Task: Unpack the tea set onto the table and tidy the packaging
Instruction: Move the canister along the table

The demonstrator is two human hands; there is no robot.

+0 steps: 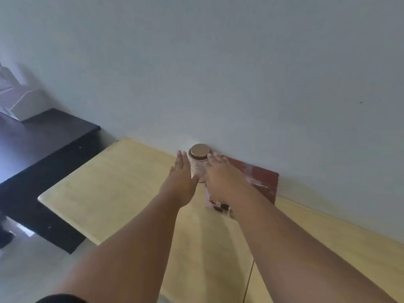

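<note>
A small tea tin [197, 166] stands on the wood table [109, 189], right by the wall. The left hand [181, 178] and right hand [220, 176] are close on each side of it, fingers straight, gripping nothing. Flat red packaging [265, 182] lies beside the tin.

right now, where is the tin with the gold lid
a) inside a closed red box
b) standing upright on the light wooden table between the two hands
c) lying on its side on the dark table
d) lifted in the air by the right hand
b: the tin stands upright on the light wooden table by the wall, with the left hand and right hand flanking it, fingers straight.
</note>
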